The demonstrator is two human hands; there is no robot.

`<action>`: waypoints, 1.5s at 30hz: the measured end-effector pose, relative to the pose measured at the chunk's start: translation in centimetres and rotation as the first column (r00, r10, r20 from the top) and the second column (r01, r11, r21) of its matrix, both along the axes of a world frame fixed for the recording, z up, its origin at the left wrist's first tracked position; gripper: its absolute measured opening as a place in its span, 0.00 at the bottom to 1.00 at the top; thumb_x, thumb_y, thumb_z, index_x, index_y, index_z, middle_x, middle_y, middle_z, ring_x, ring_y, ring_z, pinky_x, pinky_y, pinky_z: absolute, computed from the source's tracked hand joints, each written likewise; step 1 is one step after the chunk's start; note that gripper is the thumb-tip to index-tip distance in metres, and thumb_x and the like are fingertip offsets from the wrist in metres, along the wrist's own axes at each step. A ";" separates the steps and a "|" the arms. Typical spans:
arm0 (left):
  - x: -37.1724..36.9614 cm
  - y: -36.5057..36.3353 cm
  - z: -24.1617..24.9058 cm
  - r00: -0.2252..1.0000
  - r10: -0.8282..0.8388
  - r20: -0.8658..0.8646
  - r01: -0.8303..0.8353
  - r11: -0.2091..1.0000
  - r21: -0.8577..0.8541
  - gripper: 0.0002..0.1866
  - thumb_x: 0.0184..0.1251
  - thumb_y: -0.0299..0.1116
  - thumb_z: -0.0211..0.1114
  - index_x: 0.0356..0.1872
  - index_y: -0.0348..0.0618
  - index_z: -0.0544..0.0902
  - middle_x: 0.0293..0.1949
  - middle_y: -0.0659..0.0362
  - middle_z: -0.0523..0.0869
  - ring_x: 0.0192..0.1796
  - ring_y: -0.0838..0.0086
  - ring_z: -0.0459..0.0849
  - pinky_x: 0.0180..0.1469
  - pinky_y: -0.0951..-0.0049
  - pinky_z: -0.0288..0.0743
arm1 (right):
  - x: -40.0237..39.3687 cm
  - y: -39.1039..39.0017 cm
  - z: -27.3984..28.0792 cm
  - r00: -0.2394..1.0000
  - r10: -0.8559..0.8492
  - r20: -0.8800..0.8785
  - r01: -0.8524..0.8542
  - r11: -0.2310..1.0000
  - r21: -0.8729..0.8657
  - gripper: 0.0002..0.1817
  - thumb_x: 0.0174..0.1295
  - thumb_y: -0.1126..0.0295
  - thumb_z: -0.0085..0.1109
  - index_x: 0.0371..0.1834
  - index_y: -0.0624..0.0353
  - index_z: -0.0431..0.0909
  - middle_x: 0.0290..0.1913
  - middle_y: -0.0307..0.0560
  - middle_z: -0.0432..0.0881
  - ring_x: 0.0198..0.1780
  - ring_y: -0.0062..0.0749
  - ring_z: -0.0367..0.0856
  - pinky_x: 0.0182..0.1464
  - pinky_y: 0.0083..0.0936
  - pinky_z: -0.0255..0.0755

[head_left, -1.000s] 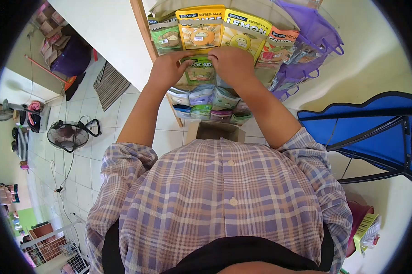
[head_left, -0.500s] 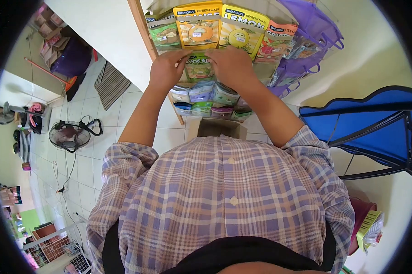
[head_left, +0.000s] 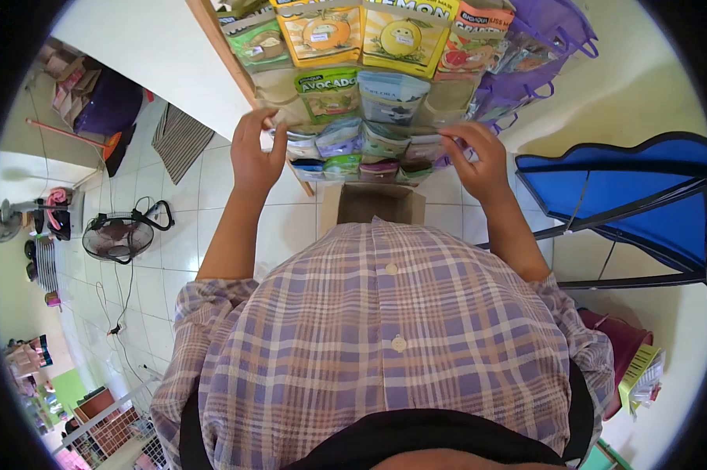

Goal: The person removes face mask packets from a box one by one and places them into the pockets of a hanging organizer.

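Note:
In front of me hangs a pocket organizer with clear pockets (head_left: 281, 88) holding face mask packets. The upper row has an orange mask packet (head_left: 320, 37), a lemon mask packet (head_left: 404, 43) and a grapefruit-coloured packet (head_left: 469, 55). Below them sit a green avocado packet (head_left: 328, 94) and a pale blue packet (head_left: 390, 98). My left hand (head_left: 257, 154) is at the organizer's left edge, thumb and fingers apart. At the right edge is my right hand (head_left: 481, 162), its forefinger and thumb slightly apart beside a pocket. I see nothing held in either hand.
An open cardboard box (head_left: 373, 205) stands on the tiled floor below the organizer. Purple bags (head_left: 545, 55) hang to the right, near a blue panel on a black frame (head_left: 643, 188). A black fan (head_left: 119, 236) and cables lie to the left.
Both hands have moved apart and down, from the middle of the organizer to its two sides. The pale blue packet now shows beside the avocado packet. The view has shifted slightly.

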State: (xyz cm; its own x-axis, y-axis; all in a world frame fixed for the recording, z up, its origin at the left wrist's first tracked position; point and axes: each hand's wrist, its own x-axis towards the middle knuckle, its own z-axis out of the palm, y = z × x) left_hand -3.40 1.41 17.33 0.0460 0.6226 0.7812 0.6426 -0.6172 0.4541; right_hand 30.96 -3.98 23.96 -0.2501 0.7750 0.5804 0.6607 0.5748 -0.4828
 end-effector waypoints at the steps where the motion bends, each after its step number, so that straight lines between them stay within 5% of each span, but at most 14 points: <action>1: 0.0 -1.1 -0.9 1.000 0.005 0.013 -0.004 0.995 -0.104 0.13 0.58 0.27 0.67 0.44 0.40 0.80 0.38 0.53 0.82 0.36 0.65 0.80 0.40 0.67 0.74 | 1.3 -1.1 -1.4 0.995 -0.088 -0.043 0.084 0.993 -0.086 0.06 0.59 0.70 0.63 0.38 0.57 0.83 0.39 0.46 0.83 0.31 0.40 0.78 0.36 0.29 0.73; 4: 0.5 -3.6 -5.1 0.999 -0.028 0.035 0.037 0.955 -0.294 0.14 0.57 0.26 0.68 0.44 0.38 0.78 0.38 0.54 0.80 0.31 0.68 0.77 0.38 0.69 0.73 | 4.3 -3.9 -6.4 0.935 -0.354 -0.040 0.327 0.898 -0.293 0.08 0.58 0.69 0.64 0.39 0.56 0.82 0.38 0.46 0.83 0.33 0.38 0.78 0.38 0.30 0.73; 8: 2.3 -5.1 -11.8 0.973 -0.196 0.118 0.229 0.807 -0.544 0.14 0.55 0.27 0.69 0.43 0.41 0.77 0.40 0.53 0.79 0.30 0.67 0.78 0.36 0.69 0.74 | 5.9 -5.7 -11.8 0.924 -0.324 0.203 0.377 0.864 -0.335 0.13 0.57 0.67 0.64 0.45 0.56 0.80 0.42 0.48 0.82 0.43 0.42 0.79 0.47 0.34 0.73; 10: 3.8 -5.6 -14.8 0.959 -0.270 0.090 0.235 0.573 -0.785 0.17 0.56 0.36 0.71 0.44 0.40 0.79 0.43 0.49 0.80 0.36 0.61 0.82 0.41 0.64 0.77 | 5.6 -5.3 -14.3 0.924 -0.283 0.256 0.356 0.879 -0.316 0.16 0.56 0.67 0.64 0.48 0.55 0.79 0.45 0.49 0.81 0.47 0.44 0.78 0.49 0.35 0.72; 12: 4.8 -5.5 -17.6 0.855 -0.498 -0.144 0.176 0.540 -0.823 0.20 0.57 0.45 0.69 0.43 0.40 0.82 0.46 0.47 0.82 0.41 0.54 0.83 0.46 0.59 0.77 | 5.0 -4.5 -17.2 0.906 -0.220 0.361 0.349 0.871 -0.346 0.23 0.53 0.66 0.66 0.54 0.53 0.76 0.56 0.50 0.76 0.58 0.46 0.74 0.55 0.39 0.70; 13: 5.3 -5.4 -18.7 0.854 -0.499 -0.147 0.172 0.538 -0.825 0.20 0.57 0.45 0.69 0.43 0.40 0.82 0.46 0.47 0.82 0.41 0.54 0.83 0.46 0.59 0.77 | 4.3 -4.1 -17.6 0.908 -0.218 0.357 0.347 0.870 -0.350 0.23 0.53 0.66 0.66 0.54 0.53 0.76 0.56 0.50 0.76 0.58 0.46 0.74 0.55 0.39 0.70; 15: 6.2 -5.2 -20.3 0.760 -0.633 -0.149 0.044 0.278 -0.959 0.23 0.57 0.51 0.67 0.42 0.42 0.84 0.44 0.45 0.85 0.45 0.49 0.83 0.50 0.56 0.76 | 2.9 -3.1 -18.4 0.796 -0.221 0.564 0.398 0.893 -0.211 0.25 0.53 0.66 0.66 0.56 0.52 0.75 0.60 0.46 0.74 0.59 0.42 0.74 0.55 0.40 0.70; 21: 4.6 -8.1 -21.5 0.731 -0.682 -0.022 0.059 0.095 -0.994 0.24 0.58 0.54 0.65 0.41 0.43 0.85 0.40 0.45 0.86 0.46 0.52 0.84 0.51 0.58 0.76 | 1.9 0.3 -18.6 0.696 -0.186 0.694 0.446 0.869 -0.213 0.21 0.54 0.64 0.64 0.53 0.49 0.78 0.55 0.39 0.76 0.53 0.38 0.77 0.48 0.39 0.74; 29: 0.2 -10.2 -26.6 0.788 -0.608 -0.098 -0.088 0.046 -0.995 0.26 0.57 0.57 0.64 0.40 0.42 0.85 0.42 0.48 0.87 0.48 0.52 0.83 0.52 0.61 0.76 | 3.1 0.6 -20.9 0.686 -0.140 0.714 0.408 0.887 -0.218 0.12 0.58 0.67 0.56 0.44 0.49 0.82 0.46 0.41 0.82 0.41 0.39 0.83 0.36 0.38 0.78; 34: 0.3 -9.6 -24.7 0.804 -0.575 -0.154 -0.173 0.023 -0.985 0.25 0.57 0.56 0.64 0.41 0.42 0.84 0.43 0.49 0.86 0.50 0.53 0.82 0.54 0.61 0.75 | 3.3 0.8 -20.8 0.772 -0.253 0.583 0.355 0.933 -0.065 0.12 0.61 0.68 0.49 0.43 0.46 0.81 0.37 0.42 0.84 0.35 0.41 0.85 0.33 0.39 0.77; 39: 1.9 -7.7 -24.3 0.834 -0.489 -0.255 -0.114 0.300 -0.947 0.22 0.57 0.51 0.67 0.42 0.43 0.84 0.44 0.49 0.86 0.50 0.54 0.82 0.54 0.61 0.75 | 3.3 0.4 -17.5 0.733 -0.321 0.600 0.427 0.903 -0.040 0.08 0.59 0.69 0.53 0.38 0.49 0.81 0.37 0.40 0.84 0.35 0.41 0.84 0.31 0.37 0.78; 41: 3.3 -6.6 -22.4 0.844 -0.487 -0.226 -0.069 0.318 -0.946 0.22 0.57 0.49 0.68 0.45 0.40 0.83 0.44 0.48 0.85 0.50 0.53 0.82 0.54 0.62 0.75 | 3.5 -0.3 -16.9 0.756 -0.316 0.573 0.375 0.927 0.017 0.07 0.59 0.69 0.54 0.38 0.48 0.81 0.37 0.38 0.84 0.34 0.38 0.83 0.31 0.36 0.76; 43: 5.4 -5.6 -19.0 0.912 -0.407 0.038 0.233 0.441 -0.867 0.25 0.57 0.46 0.70 0.50 0.38 0.81 0.44 0.47 0.85 0.51 0.54 0.82 0.55 0.62 0.75 | 3.4 -1.2 -15.4 0.775 -0.314 0.548 0.321 0.943 0.087 0.07 0.58 0.68 0.55 0.38 0.47 0.81 0.37 0.36 0.84 0.34 0.36 0.83 0.31 0.35 0.74; 45: 7.9 -5.1 -13.0 0.888 -0.323 0.327 0.435 0.359 -0.826 0.24 0.57 0.43 0.72 0.52 0.42 0.81 0.49 0.48 0.83 0.49 0.59 0.83 0.50 0.64 0.77 | 2.3 -2.4 -12.3 0.742 -0.296 0.602 0.215 0.955 0.205 0.08 0.54 0.68 0.57 0.37 0.45 0.82 0.36 0.30 0.84 0.36 0.28 0.78 0.34 0.31 0.66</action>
